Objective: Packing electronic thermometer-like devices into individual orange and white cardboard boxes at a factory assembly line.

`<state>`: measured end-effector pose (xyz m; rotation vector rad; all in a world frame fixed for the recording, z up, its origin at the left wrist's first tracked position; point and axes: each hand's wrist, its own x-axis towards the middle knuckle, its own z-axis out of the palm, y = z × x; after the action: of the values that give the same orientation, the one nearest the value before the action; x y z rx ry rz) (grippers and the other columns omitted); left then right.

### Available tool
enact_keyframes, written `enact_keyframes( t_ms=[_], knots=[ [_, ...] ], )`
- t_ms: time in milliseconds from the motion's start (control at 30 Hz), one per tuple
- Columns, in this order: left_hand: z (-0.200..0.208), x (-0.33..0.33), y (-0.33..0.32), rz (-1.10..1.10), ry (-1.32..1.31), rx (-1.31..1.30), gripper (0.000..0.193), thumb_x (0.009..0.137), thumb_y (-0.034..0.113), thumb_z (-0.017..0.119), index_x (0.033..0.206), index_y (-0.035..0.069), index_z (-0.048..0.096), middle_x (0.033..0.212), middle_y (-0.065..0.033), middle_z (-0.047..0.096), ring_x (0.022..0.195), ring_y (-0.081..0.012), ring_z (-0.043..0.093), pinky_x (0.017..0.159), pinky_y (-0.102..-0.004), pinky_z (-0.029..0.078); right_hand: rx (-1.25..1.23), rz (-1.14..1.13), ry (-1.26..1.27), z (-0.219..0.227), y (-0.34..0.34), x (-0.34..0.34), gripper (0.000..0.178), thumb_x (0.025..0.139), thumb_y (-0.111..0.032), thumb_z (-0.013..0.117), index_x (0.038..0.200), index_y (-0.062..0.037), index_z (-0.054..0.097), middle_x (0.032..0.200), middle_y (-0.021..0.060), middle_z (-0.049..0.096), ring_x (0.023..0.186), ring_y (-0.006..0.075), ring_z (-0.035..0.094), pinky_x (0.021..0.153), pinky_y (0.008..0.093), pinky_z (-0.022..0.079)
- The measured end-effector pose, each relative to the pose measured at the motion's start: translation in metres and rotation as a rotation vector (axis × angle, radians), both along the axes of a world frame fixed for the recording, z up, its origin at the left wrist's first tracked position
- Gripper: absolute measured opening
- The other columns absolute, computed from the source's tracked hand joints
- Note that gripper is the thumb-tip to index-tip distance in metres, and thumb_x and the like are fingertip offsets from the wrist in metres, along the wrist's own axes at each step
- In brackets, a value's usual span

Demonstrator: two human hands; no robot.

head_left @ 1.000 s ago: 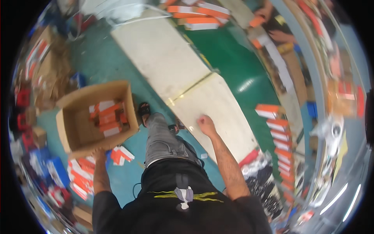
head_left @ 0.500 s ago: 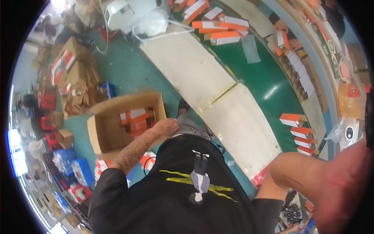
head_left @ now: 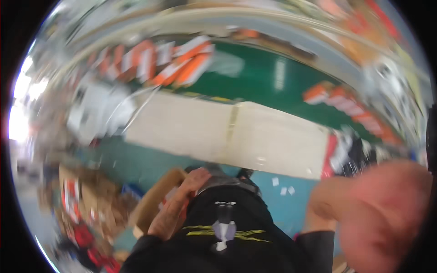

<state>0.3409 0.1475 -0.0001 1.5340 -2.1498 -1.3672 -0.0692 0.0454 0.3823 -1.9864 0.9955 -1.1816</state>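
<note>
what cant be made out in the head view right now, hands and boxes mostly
- Right hand, head view: blurred and close to the lens, so its fingers and anything in them cannot be told.
- Carton, head view: left forearm and black shirt hide most of its inside.
- Orange-and-white boxes at upper left, head view: motion blur smears their edges, so no sure count.
</note>
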Motion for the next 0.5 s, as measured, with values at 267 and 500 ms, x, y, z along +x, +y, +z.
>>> enact_keyframes(
  t_ms=[267,500],
  knots=[
    [0.039,-0.037,-0.023,-0.005,0.036,0.425,0.048,0.096,0.050,0.069,0.096,0.002,0.071,0.083,-0.0151,0.072,0.079,-0.0334,0.070,0.078,-0.0398,0.056,0.523,-0.273,0.082,-0.221,0.030,0.062,0.023,0.095,-0.016,0.072,0.116,-0.0064,0.072,0.101,0.0119,0.067,0.080,0.0260,0.068,0.073,0.0366,0.056],
    [0.029,-0.109,0.015,-0.053,-0.168,0.300,0.047,0.096,0.049,0.068,0.096,0.002,0.072,0.082,-0.0172,0.072,0.084,-0.0366,0.072,0.079,-0.0410,0.056,0.377,-0.930,0.376,-0.425,0.063,-0.218,0.019,0.097,-0.023,0.065,0.096,-0.0059,0.074,0.094,0.0197,0.072,0.090,0.0397,0.070,0.080,0.0486,0.057]
  ],
)
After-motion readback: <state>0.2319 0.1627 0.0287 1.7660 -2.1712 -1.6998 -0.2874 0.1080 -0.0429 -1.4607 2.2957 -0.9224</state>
